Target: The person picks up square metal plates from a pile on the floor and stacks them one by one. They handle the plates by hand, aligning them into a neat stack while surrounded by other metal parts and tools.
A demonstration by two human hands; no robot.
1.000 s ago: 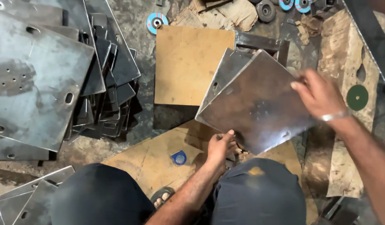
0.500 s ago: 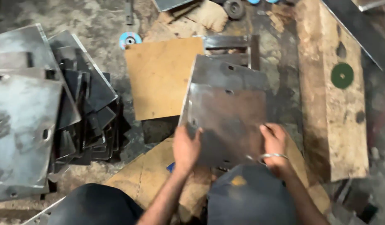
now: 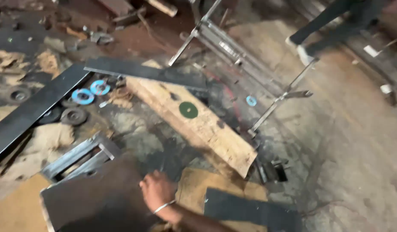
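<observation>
Right hand [image 3: 157, 191]: rests flat on the dark metal plate [image 3: 95, 199], bracelet at the wrist.
Plate: lies at the lower left of the floor [image 3: 357, 141].
Wooden plank [image 3: 207, 129]: slants across the middle, a green disc [image 3: 188, 110] on it.
Blue discs [image 3: 91, 91]: upper left, beside a long dark bar [image 3: 31, 111].

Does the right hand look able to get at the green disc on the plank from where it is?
Probably yes: the right hand rests on the dark plate, and nothing stands between it and the green disc.
</observation>
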